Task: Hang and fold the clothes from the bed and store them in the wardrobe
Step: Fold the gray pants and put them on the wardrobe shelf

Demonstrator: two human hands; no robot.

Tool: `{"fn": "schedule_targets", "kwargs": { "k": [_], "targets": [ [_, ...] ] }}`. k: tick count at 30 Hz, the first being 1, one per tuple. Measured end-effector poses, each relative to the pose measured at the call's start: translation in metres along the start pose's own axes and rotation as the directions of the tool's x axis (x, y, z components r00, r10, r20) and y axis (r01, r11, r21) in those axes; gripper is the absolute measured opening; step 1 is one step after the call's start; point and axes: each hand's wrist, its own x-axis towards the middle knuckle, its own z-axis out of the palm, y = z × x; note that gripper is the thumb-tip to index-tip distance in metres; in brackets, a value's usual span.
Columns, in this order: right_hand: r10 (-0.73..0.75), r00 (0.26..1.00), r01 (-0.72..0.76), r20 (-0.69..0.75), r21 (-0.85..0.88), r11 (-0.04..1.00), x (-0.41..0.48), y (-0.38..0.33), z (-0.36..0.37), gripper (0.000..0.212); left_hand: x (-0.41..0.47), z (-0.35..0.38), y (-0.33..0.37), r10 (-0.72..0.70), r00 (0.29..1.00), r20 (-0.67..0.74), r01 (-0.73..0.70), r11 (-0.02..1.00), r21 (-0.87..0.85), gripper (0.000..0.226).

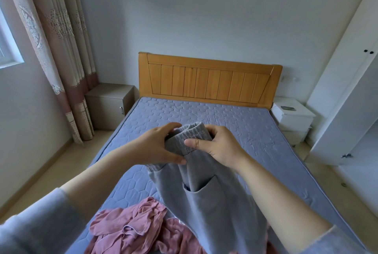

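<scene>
Grey sweatpants (214, 202) with a ribbed elastic waistband and a patch pocket hang in the air over the bed (204, 116). My left hand (157, 145) grips the waistband from the left, thumb on its lower edge. My right hand (216, 145) grips the same waistband from the right, thumb across the front. The legs drop toward the near edge of the bed. A crumpled pink garment (131, 229) lies on the mattress below the pants. The white wardrobe (347, 94) stands at the right with a door swung open.
The bed has a blue quilted cover and a wooden headboard (208, 79). A grey nightstand (108, 104) stands to its left beside long curtains (61, 49). A white nightstand (292, 118) stands to its right with a small dark object on top.
</scene>
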Motion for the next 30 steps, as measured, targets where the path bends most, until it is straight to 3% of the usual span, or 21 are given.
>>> {"fn": "schedule_targets", "kwargs": {
  "k": [6, 8, 11, 20, 24, 30],
  "targets": [
    [0.044, 0.999, -0.045, 0.016, 0.019, 0.999, -0.006, -0.001, -0.005, 0.029, 0.010, -0.003, 0.015, 0.054, 0.995, 0.089, -0.058, 0.997, 0.042, 0.110],
    [0.044, 0.999, -0.044, 0.008, 0.031, 0.999, -0.007, 0.001, -0.005, 0.027, 0.014, -0.004, 0.018, 0.025, 0.995, 0.098, -0.031, 0.998, 0.058, 0.096],
    [0.071, 0.997, -0.069, -0.024, 0.082, 0.994, -0.006, 0.005, -0.004, 0.024, 0.016, -0.003, 0.021, -0.020, 0.998, 0.056, 0.015, 0.995, 0.099, 0.055],
    [0.106, 0.992, -0.082, -0.068, 0.292, 0.953, -0.008, 0.021, -0.005, 0.026, 0.008, -0.015, 0.021, 0.009, 0.998, 0.056, -0.007, 0.999, -0.039, 0.031],
    [0.273, 0.960, -0.248, -0.064, 0.261, 0.933, -0.017, 0.054, -0.015, 0.048, 0.003, -0.024, 0.022, 0.059, 0.997, -0.041, -0.060, 0.998, -0.015, 0.018],
    [0.494, 0.861, -0.486, -0.118, 0.090, 0.869, -0.027, 0.108, -0.016, 0.052, -0.001, -0.030, 0.023, 0.123, 0.984, -0.129, -0.123, 0.992, 0.013, 0.014]
  ]
}}
